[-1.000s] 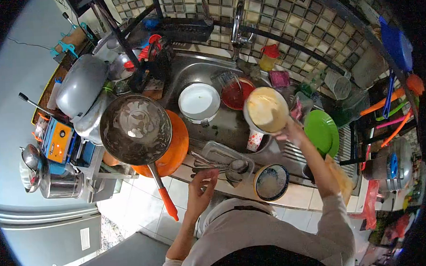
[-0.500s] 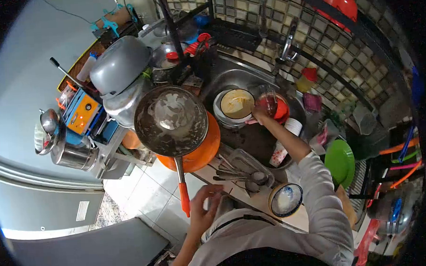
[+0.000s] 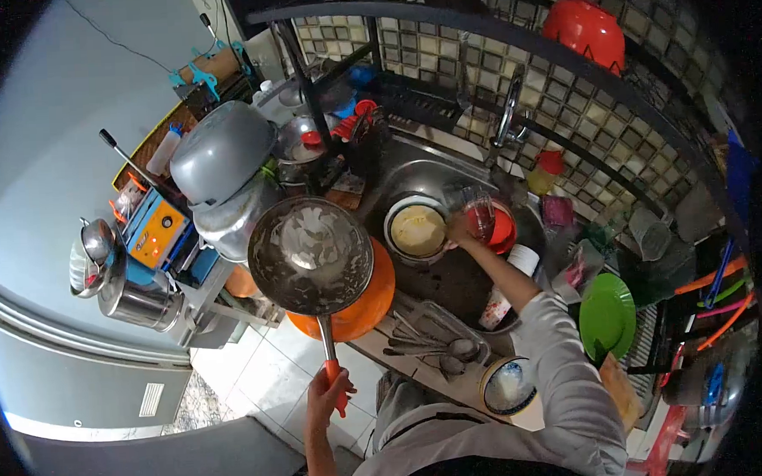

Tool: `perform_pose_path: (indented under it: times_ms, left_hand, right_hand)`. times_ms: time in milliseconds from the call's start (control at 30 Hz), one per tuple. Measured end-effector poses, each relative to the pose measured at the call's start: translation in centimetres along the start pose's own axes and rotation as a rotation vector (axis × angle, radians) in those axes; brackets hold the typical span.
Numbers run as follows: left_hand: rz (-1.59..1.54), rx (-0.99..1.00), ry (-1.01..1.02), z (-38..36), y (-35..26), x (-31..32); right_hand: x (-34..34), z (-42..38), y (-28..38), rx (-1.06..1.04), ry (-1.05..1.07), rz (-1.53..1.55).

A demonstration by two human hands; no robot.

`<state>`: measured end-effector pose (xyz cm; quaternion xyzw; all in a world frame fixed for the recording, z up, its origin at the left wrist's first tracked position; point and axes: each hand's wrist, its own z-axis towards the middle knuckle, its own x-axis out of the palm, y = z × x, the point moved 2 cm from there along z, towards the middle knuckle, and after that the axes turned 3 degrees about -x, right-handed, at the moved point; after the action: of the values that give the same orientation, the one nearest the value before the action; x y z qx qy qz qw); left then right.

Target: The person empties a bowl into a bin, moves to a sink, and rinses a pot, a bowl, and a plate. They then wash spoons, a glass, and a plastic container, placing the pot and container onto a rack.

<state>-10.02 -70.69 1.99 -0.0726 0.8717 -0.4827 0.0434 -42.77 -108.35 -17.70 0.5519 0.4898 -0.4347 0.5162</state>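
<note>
My left hand (image 3: 326, 393) is closed around the red handle of a frying pan (image 3: 311, 256). The pan has pale residue inside and rests over an orange basin (image 3: 355, 316). In the sink (image 3: 418, 298), my right hand (image 3: 459, 232) touches the right rim of a round pot (image 3: 416, 229) holding pale yellowish liquid. Its fingers are bent at the rim. Close beside that hand are a clear glass (image 3: 479, 215) and a red bowl (image 3: 503, 227). A stack of patterned cups (image 3: 496, 305) lies at the sink's right side.
A tray of utensils (image 3: 436, 342) and a bowl (image 3: 508, 385) are on the front counter. Stacked large pots (image 3: 222, 151) stand left. A green plate (image 3: 606, 317) is at right. A black rack bar (image 3: 474, 21) crosses above the faucet (image 3: 508, 113).
My left hand has moved from beside the pan handle and taken hold of it. My right hand stays at the pot's rim. The whole view has shifted slightly.
</note>
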Motion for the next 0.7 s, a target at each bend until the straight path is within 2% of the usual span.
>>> perform_pose_path:
  times_ms: [33, 67, 133, 167, 200, 267, 300, 367, 400, 467, 500, 600, 667, 700]
  left_hand:
    - [-0.138, -0.076, 0.082, 0.0, -0.4, 0.3]
    - [-0.133, -0.067, 0.085, 0.0, -0.3, 0.1]
    - [-0.459, -0.111, 0.245, 0.3, 0.2, 0.1]
    - [-0.661, -0.138, 0.31, -0.2, -1.0, 0.4]
    - [-0.721, -0.104, 0.317, -0.5, -1.7, 0.5]
    - [-0.489, -0.056, 0.224, -1.0, -2.8, 0.6]
    - [-0.502, -0.099, 0.196, -1.4, -3.1, 0.5]
    - [-0.415, -0.096, 0.136, -2.3, -3.8, 0.7]
    - [-0.332, -0.1, 0.076, -2.8, -4.1, 0.6]
    - [-0.25, -0.058, 0.064, -4.1, -4.8, 0.8]
    - [-0.211, -0.037, 0.059, -4.7, -5.3, 1.0]
    - [-0.174, -0.042, 0.095, -6.5, -7.7, 2.1]
    - [-0.202, -0.109, 0.143, -6.7, -9.5, 3.3]
    - [-0.188, -0.138, 0.219, -6.4, -10.1, 3.7]
  right_hand:
    - [-5.4, -2.2, 1.8, -0.004, -0.05, 0.134]
    - [-12.0, -4.9, 2.3, -0.01, -0.105, 0.269]
    - [-17.5, -6.4, 0.1, -0.049, -0.764, 0.595]
    - [-19.7, -5.5, -1.5, -0.069, -0.991, 0.682]
    - [-21.8, -3.9, -3.6, -0.087, -1.216, 0.763]
    - [-20.8, 1.9, -9.3, 0.357, -0.861, 0.751]
    - [-19.9, 5.4, -12.1, 0.357, -0.867, 0.756]
    - [-17.2, 12.0, -15.8, 0.347, -0.41, 1.634]
    - [-17.2, 13.2, -16.3, 0.343, -0.408, 1.643]
    - [-16.9, 14.0, -16.6, 0.537, -0.259, 1.355]
    - [-16.4, 14.1, -16.8, 0.542, -0.254, 1.357]
    - [-17.2, 12.4, -15.4, 0.395, -0.512, 0.98]
    - [-17.3, 12.2, -14.7, 0.286, -0.671, 0.724]
    - [-16.6, 12.5, -14.5, 0.291, -0.67, 0.723]
